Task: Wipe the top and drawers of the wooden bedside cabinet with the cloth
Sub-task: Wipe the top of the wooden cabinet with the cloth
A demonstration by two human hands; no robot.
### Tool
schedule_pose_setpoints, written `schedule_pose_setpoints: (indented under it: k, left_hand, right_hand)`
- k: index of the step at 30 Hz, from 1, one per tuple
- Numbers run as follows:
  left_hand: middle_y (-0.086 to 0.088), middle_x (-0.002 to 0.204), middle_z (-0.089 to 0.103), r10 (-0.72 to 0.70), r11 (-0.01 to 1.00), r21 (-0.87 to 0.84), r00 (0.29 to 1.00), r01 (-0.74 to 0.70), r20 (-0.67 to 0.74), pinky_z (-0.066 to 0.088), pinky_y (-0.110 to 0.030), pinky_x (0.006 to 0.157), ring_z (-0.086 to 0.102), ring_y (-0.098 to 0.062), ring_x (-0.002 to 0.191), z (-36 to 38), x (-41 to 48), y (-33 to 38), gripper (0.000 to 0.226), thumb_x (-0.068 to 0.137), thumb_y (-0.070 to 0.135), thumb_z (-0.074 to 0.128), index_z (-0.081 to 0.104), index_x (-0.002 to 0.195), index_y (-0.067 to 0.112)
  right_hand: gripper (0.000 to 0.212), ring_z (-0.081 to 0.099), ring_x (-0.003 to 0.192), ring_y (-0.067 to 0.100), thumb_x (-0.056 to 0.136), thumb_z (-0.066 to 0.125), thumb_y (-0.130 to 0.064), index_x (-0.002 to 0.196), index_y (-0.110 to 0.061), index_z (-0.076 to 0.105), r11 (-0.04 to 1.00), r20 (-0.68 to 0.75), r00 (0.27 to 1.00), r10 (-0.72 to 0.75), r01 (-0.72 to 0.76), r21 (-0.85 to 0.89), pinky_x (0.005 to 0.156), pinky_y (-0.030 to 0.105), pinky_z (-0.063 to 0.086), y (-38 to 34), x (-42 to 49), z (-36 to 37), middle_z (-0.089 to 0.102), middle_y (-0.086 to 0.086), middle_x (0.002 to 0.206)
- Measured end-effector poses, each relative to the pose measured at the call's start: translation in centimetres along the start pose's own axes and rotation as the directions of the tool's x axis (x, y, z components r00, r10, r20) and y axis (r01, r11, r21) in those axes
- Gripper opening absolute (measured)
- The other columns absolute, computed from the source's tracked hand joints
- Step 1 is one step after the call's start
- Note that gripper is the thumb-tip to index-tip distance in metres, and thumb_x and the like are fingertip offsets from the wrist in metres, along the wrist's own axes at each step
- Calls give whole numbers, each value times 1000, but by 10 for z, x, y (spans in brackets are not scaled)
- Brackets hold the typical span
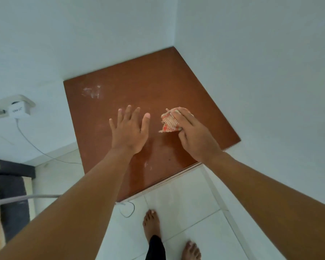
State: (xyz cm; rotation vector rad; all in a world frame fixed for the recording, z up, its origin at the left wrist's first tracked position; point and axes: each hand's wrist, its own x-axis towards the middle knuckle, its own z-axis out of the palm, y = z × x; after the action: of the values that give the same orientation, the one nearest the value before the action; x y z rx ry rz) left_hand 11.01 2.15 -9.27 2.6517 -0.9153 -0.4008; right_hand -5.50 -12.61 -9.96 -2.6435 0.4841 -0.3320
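Glossy wooden cabinet top — right hand grips crumpled checked cloth, left hand splayed.

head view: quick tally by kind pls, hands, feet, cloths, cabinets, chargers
hands: 2 (left hand, right hand)
feet: 2
cloth: 1
cabinet: 1
charger: 1
total: 7
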Motion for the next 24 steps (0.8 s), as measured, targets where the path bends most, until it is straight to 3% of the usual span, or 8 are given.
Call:
schedule_pose_setpoints:
  k: [4, 8, 13, 19, 21, 24]
  left_hand:
    - [-3, 170, 18, -20, 1000, 7, 998, 20, -57, 1, -59, 123, 4, -28, 158, -30, 48, -25, 68, 103, 61, 16, 35, 158, 25]
    - [-3, 170, 20, -66, 998, 15, 994, 67, -89, 4, -58, 124, 6, -28, 158, -53, 97, -60, 66, 103, 61, 19, 37, 157, 25]
    - [-2, 170, 20, -118, 993, -34, 990, 115, -77, 4, -60, 123, 6, -29, 158, -66, 148, -101, 65, 104, 59, 19, 37, 156, 27]
    - [-1, 165, 32, -86, 996, 13, 992, 87, -91, 11, -66, 120, 17, -30, 155, -64, 203, -138, 66, 101, 59, 13, 43, 152, 29]
    - [-1, 164, 33, -101, 994, 26, 993, 103, -67, 10, -66, 120, 17, -31, 155, -62, 216, -147, 65, 101, 59, 12, 44, 151, 31]
    - [2, 167, 27, -119, 991, 51, 992, 121, -32, 1, -69, 120, 13, -27, 157, -55, 222, -154, 65, 101, 59, 10, 39, 154, 35]
  right_hand:
    - [55, 37, 147, 30, 99, 47, -6, 153, -14, 41, 999, -10, 1000, -21, 21, 35, 117, 38, 36, -24, 93, 14, 38, 12, 160]
    - [56, 31, 150, 31, 98, 46, -4, 154, -11, 41, 996, 26, 998, -48, 46, 75, 120, 29, 23, -48, 178, 36, 36, 17, 160]
    - [61, 33, 147, 37, 89, 40, -8, 150, -7, 44, 992, 63, 996, -60, 53, 118, 122, 42, 28, -63, 268, 69, 39, 21, 155]
    - [58, 33, 146, 41, 91, 41, -8, 148, -1, 44, 994, 131, 988, -81, 70, 87, 124, 44, 24, -66, 332, 106, 40, 25, 154]
    - [57, 32, 147, 40, 93, 39, -15, 148, -2, 45, 992, 188, 975, -120, 110, 62, 124, 45, 21, -61, 339, 120, 39, 23, 156]
    - [64, 24, 153, 34, 98, 28, -43, 154, -15, 40, 989, 269, 956, -120, 140, -56, 125, 48, 19, -50, 335, 136, 29, 13, 165]
